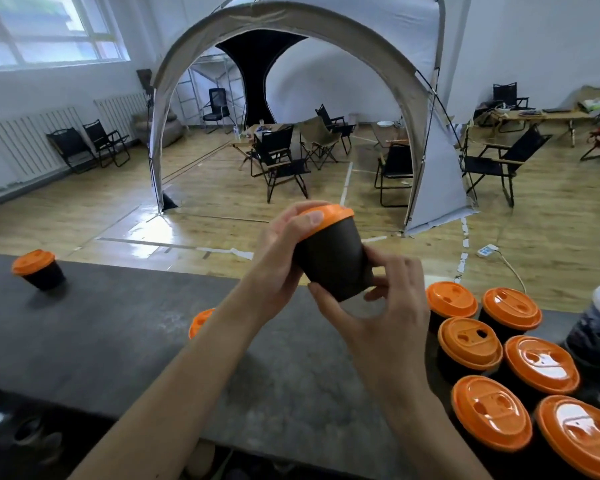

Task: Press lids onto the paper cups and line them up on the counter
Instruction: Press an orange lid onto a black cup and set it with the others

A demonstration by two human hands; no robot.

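Hands held one dark paper cup (333, 268) above the middle of the bench (118, 323), clear of its matte grey, speckled surface. The cup was a short tapered cone, tilted with its top toward 1 o'clock, and a glossy orange plastic lid (331, 215) sat on its rim. The left hand (284, 251) gripped the upper wall, thumb lying on the lid's edge. The right hand (381, 299) pinched the narrow base from below with curled fingers. At 9 o'clock a lone cup (39, 270) stood on the bench, lidded. At 4 o'clock six cups (520, 358) clustered closely, their round lids ridged and shiny. Another orange lid (201, 322) showed partly behind the left forearm. Toward 12 o'clock an arched fabric tent (291, 46) rose from the wooden floor (84, 216).
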